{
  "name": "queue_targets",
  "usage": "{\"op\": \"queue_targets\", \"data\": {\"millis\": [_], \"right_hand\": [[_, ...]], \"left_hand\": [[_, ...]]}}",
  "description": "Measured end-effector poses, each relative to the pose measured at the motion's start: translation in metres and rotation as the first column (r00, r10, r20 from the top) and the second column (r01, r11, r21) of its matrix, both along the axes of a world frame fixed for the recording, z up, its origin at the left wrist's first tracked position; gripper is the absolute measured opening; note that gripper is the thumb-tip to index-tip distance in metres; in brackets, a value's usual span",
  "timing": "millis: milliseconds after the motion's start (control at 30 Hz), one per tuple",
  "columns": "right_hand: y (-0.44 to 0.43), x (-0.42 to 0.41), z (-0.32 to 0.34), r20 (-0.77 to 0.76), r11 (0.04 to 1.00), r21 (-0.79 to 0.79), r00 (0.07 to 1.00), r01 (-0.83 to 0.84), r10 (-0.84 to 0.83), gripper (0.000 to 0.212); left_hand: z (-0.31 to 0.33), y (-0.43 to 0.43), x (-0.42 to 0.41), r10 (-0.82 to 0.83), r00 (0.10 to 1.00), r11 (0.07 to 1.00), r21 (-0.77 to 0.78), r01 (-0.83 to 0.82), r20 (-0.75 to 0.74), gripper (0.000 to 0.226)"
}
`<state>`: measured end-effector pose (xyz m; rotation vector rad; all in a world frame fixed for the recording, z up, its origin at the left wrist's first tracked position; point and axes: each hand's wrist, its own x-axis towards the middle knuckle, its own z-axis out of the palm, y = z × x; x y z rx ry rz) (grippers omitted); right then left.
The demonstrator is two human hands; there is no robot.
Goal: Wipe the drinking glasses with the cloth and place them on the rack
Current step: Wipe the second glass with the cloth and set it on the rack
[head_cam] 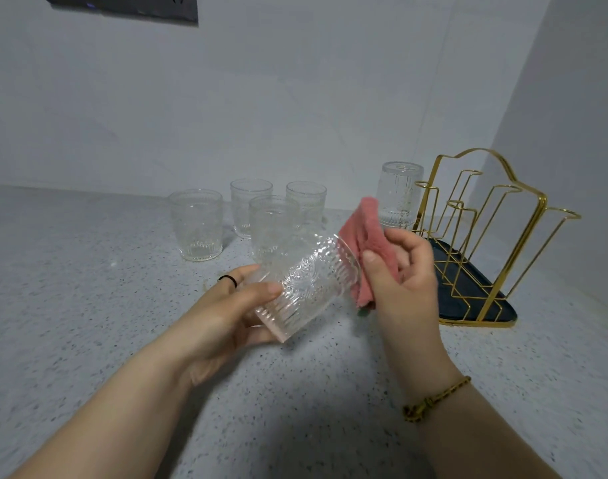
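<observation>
Embossed drinking glass (309,288) lies tilted on its side above the speckled countertop (88,271). The left hand (226,316) grips it round the base end, and its mouth is turned toward the right hand (399,274). That hand pinches a pink cloth (361,229) bunched against the rim. Behind them, four upright glasses (196,229) stand clustered on the counter. To the right, an upturned glass (397,195) sits on a prong of the gold wire rack (496,216), which stands on a dark tray (468,292).

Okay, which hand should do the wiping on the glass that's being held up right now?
Right. The right hand pinches the pink cloth beside the open rim of the held glass, while the left hand is occupied holding that glass near its base.
</observation>
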<state>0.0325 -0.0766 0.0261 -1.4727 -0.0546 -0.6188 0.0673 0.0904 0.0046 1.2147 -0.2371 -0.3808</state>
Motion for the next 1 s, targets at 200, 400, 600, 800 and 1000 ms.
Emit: {"op": "queue_targets", "data": {"millis": [200,400,600,800,1000], "right_hand": [[-0.001,-0.002,0.004,-0.046,0.957,-0.257,0.991,-0.136,0.129,0.018],[0.002,-0.009,0.007,-0.222,0.739,-0.523,0.905,-0.425,0.363,0.020],[-0.001,-0.011,0.011,-0.379,0.610,-0.496,0.786,-0.618,0.488,0.031],[-0.002,-0.004,0.001,-0.304,0.780,-0.212,0.799,-0.588,0.520,0.012],[0.001,-0.005,0.002,-0.250,0.698,0.027,0.671,-0.715,0.698,0.021]], "left_hand": [[0.003,0.003,0.001,0.030,1.000,0.999,-0.012,-0.030,0.001,0.050],[0.005,0.004,-0.001,0.007,1.000,0.998,0.062,-0.008,0.017,0.032],[0.001,0.001,-0.004,-0.048,0.998,0.987,0.154,0.054,-0.043,0.042],[0.000,0.007,-0.001,-0.148,0.988,0.983,0.114,0.144,0.029,0.068],[0.000,0.008,0.002,-0.086,0.991,0.993,0.093,0.076,0.103,0.074]]}}
